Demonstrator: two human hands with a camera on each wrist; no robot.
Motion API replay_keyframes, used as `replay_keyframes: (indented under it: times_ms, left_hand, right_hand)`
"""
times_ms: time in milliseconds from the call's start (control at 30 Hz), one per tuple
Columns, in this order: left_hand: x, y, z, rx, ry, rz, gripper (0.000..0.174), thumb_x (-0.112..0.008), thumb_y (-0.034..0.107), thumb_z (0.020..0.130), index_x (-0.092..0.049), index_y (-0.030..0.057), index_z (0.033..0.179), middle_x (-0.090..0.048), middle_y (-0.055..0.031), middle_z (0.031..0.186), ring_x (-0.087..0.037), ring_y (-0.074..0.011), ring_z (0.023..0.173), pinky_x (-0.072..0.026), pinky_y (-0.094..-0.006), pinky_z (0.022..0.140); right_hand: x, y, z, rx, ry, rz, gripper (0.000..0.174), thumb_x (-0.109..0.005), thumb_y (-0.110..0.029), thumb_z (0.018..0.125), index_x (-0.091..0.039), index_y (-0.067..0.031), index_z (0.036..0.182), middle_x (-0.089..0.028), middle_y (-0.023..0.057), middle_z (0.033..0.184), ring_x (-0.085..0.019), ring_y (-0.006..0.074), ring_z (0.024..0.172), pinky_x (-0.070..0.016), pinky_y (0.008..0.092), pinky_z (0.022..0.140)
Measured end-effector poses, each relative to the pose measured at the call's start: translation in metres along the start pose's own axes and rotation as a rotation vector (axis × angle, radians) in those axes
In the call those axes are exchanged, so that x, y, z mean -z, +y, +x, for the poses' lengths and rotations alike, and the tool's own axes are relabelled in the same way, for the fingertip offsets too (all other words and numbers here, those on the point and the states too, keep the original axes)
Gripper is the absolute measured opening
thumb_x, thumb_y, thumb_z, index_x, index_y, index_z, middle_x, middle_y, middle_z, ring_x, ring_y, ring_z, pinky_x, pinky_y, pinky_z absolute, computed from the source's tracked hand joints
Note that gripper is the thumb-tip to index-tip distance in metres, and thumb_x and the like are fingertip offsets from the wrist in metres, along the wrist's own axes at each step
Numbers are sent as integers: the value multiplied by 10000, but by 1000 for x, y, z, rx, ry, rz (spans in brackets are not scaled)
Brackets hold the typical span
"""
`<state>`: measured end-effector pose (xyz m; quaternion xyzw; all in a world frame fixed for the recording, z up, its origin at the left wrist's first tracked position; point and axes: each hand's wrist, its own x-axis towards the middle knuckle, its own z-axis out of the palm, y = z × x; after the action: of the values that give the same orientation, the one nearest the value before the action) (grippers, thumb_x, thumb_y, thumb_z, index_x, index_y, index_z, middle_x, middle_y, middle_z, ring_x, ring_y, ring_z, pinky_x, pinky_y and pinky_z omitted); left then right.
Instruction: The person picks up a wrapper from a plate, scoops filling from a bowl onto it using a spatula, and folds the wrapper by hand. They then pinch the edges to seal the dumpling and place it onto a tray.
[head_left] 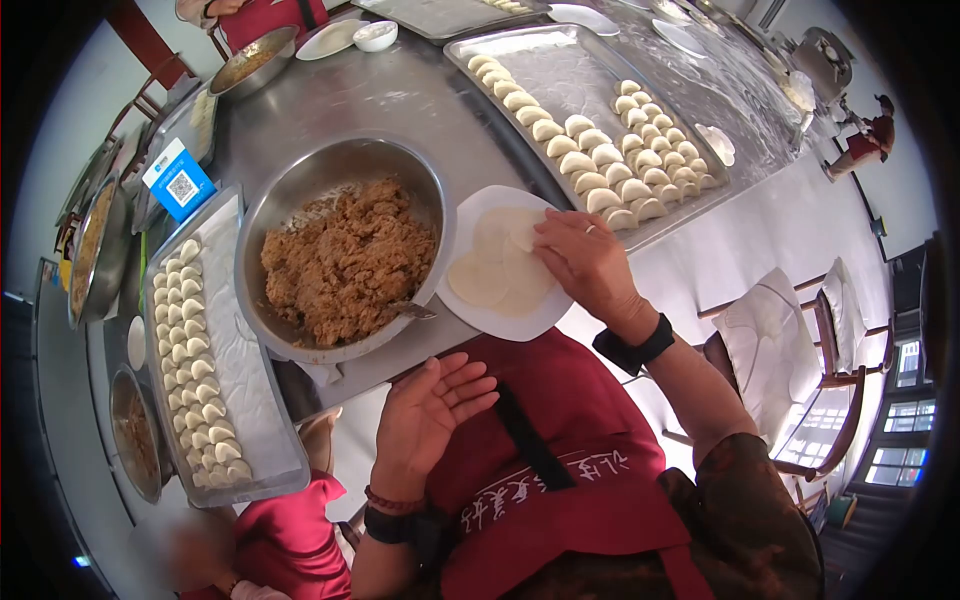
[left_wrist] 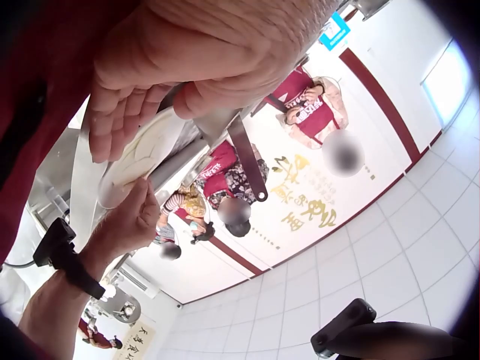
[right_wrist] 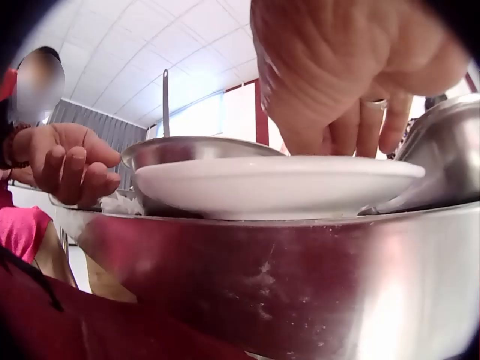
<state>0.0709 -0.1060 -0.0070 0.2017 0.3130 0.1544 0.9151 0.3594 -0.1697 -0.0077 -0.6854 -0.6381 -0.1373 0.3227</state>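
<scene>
My right hand [head_left: 588, 262] is over the right side of a white plate [head_left: 525, 328], pinching the edge of a round dumpling wrapper [head_left: 522, 236]. Several thin wrappers [head_left: 480, 278] lie overlapped on that plate. Palm up and fingers relaxed, my left hand [head_left: 430, 410] is held in front of the apron and holds nothing. Between plate and left tray stands a large steel bowl [head_left: 405, 165] of brown minced filling [head_left: 345, 265], with a metal utensil handle [head_left: 415, 310] sticking out toward me. In the right wrist view the plate [right_wrist: 277, 180] hides my right fingertips.
A tray [head_left: 540, 50] with rows of folded dumplings [head_left: 600, 170] lies beyond the plate on the right. Another dumpling tray [head_left: 240, 330] is left of the bowl. A blue QR-code stand [head_left: 178, 182] stands behind it. One person [head_left: 290, 530] is close at my left; chairs [head_left: 770, 330] are at right.
</scene>
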Motion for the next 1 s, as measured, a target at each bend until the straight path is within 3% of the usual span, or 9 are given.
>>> replay_keyframes:
  times_ms: [33,133,233,467,500,567,600,800,1000]
  left_hand:
    - [0,0,0,-1,-4,2,401,-436,289,1051,-564,-47,1228,-634,-238,1199,-617,-380,1133,-479,-538,1026]
    - [-4,1,1,-20,-29,12,409,-440,284,1050,-540,-51,1260,-604,-244,1246,-582,-388,1183,-453,-536,1054]
    - [-16,-2,1,-78,-74,7,440,-437,296,1052,-495,-53,1314,-558,-241,1314,-530,-397,1249,-410,-534,1093]
    - [-30,-10,-3,-233,-142,-233,470,-440,303,1052,-451,-51,1362,-520,-211,1377,-476,-402,1310,-364,-534,1130]
    - [-29,-9,-7,-255,-164,-270,463,-447,294,1050,-454,-50,1360,-524,-208,1374,-480,-403,1308,-365,-536,1130]
    - [-24,-7,-13,-277,-183,-143,429,-481,245,1038,-464,-39,1359,-545,-197,1355,-509,-388,1287,-385,-540,1123]
    - [-21,-6,-15,-284,-196,-80,415,-499,221,1032,-469,-34,1358,-555,-192,1345,-523,-380,1277,-395,-542,1119]
    - [-14,-11,-25,-289,-142,-81,371,-547,98,997,-491,-35,1339,-594,-164,1296,-601,-308,1195,-478,-526,1067]
    - [-14,-8,-34,-240,-115,138,322,-479,62,1018,-501,-53,1318,-595,-165,1270,-612,-280,1169,-512,-513,1033]
  right_hand:
    - [1,1,2,-44,30,42,83,-707,-126,863,-694,-72,925,-725,65,973,-685,214,1023,-503,358,917]
    - [14,-17,9,-590,8,712,133,-686,-133,910,-716,-32,992,-731,41,912,-681,110,911,-512,266,813]
    - [30,-40,16,-792,-150,980,184,-674,-146,937,-721,2,1036,-723,18,892,-633,44,861,-496,210,756]
    - [28,-119,6,-663,-392,968,207,-657,-140,946,-714,-4,1092,-723,25,880,-633,47,821,-530,224,716]
    - [27,-123,7,-704,-357,1018,209,-652,-140,948,-714,-8,1098,-724,29,879,-638,49,809,-537,224,706]
    - [27,-127,7,-786,-281,1106,212,-643,-142,954,-713,-15,1109,-727,37,877,-647,55,786,-550,226,686]
    - [27,-125,10,-720,-268,1007,226,-632,-140,961,-698,-7,1131,-723,39,879,-655,61,766,-561,225,676]
    - [18,-132,6,-801,-526,1145,282,-663,-188,944,-678,-3,1156,-711,39,899,-660,81,773,-577,230,641]
    - [4,-140,4,-764,-653,1201,255,-683,-208,930,-710,-6,1082,-713,35,902,-656,75,800,-574,220,613]
